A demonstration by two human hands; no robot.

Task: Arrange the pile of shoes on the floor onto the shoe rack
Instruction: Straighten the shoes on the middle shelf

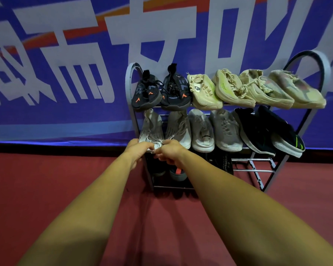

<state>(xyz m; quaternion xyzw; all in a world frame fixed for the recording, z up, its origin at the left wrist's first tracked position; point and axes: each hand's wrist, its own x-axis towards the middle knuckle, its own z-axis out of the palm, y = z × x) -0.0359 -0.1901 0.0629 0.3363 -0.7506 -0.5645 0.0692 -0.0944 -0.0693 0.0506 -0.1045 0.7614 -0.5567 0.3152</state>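
Observation:
A grey metal shoe rack (130, 112) stands against the wall. Its top shelf carries two black sneakers with orange marks (146, 93) and several beige sneakers (229, 89). On the middle shelf sit several white and grey sneakers (201, 129) and two black ones (261, 131). My left hand (137, 150) and my right hand (170, 151) both grip the toe end of the leftmost white sneaker (151, 129) on the middle shelf. Dark shoes (178, 172) lie on the bottom shelf, partly hidden behind my hands.
A blue banner (65, 73) with large white characters covers the wall behind the rack. Red floor (46, 179) stretches in front and to the left. The right part of the bottom shelf (258, 165) shows bare bars.

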